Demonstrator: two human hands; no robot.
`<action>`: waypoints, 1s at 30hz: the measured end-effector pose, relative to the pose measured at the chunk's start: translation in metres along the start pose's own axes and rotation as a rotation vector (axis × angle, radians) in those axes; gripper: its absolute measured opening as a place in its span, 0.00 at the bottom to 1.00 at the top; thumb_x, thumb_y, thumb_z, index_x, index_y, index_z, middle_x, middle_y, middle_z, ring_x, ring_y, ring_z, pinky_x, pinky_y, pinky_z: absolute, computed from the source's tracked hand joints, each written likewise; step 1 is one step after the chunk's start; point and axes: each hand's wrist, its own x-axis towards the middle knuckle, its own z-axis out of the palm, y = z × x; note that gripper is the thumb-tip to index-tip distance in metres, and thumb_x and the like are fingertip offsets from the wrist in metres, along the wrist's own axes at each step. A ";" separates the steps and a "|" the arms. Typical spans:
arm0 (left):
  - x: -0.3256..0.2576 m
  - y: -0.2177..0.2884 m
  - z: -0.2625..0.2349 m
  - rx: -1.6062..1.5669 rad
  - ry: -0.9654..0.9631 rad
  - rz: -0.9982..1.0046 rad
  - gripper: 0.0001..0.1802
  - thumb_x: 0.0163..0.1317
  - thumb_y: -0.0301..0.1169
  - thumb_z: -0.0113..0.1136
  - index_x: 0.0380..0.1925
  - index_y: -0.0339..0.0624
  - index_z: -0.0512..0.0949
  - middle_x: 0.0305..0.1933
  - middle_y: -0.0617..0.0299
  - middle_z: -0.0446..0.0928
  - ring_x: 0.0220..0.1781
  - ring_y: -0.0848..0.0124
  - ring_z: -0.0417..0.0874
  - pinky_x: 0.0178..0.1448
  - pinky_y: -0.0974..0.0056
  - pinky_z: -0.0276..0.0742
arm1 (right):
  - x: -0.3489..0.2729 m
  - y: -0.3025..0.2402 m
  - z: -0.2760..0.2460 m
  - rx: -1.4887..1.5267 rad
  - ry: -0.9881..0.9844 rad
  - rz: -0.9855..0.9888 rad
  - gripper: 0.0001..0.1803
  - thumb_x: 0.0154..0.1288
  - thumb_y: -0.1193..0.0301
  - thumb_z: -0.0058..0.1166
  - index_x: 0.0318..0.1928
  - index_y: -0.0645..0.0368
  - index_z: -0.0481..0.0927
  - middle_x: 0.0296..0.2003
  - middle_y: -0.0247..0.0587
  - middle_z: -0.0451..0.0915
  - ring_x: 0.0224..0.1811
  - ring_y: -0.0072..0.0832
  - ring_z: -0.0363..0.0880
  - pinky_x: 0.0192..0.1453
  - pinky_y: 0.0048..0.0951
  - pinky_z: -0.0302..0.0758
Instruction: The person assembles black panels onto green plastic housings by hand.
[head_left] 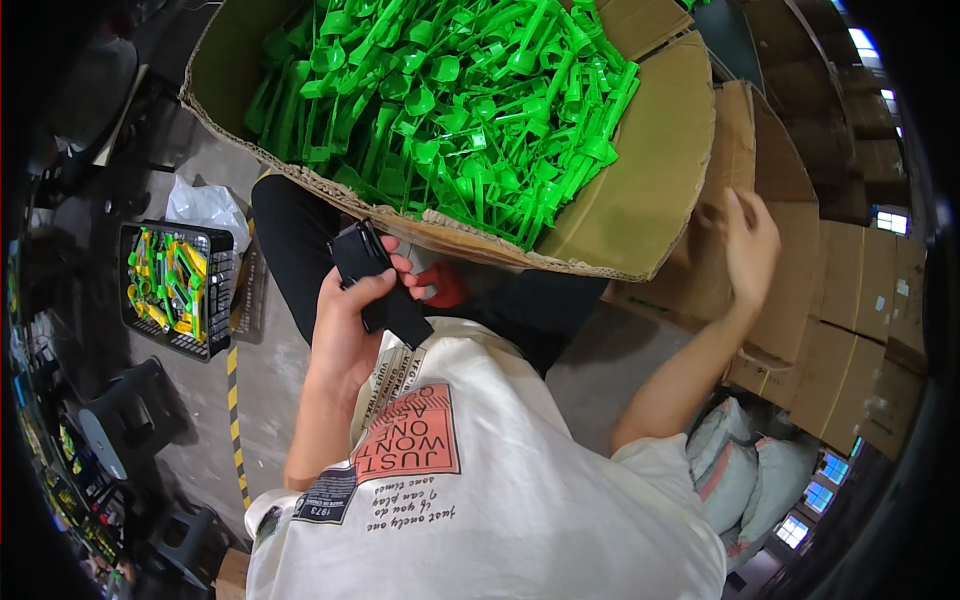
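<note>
My left hand is closed around a flat black object, roughly the size of a phone or wallet, held in front of my shirt. A black strip extends below the fingers, and its exact kind is unclear. At the right, my right hand is raised beside an open cardboard box, its fingers apart and partly blurred. Whether the fingertips touch the cardboard flap I cannot tell. Directly ahead stands a large cardboard carton heaped with bright green plastic scoops.
On the floor at left sits a black plastic basket of green and yellow pieces, beside a white plastic bag. Dark stools stand further left. Stacked cartons and full white sacks are at the right.
</note>
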 end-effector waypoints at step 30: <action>-0.055 -0.009 -0.010 0.094 0.067 -0.173 0.20 0.48 0.17 0.63 0.42 0.35 0.71 0.33 0.51 0.78 0.32 0.61 0.82 0.40 0.58 0.82 | 0.026 -0.088 0.314 -0.375 -0.645 -0.868 0.17 0.54 0.57 0.48 0.28 0.56 0.83 0.26 0.50 0.82 0.30 0.46 0.82 0.36 0.45 0.78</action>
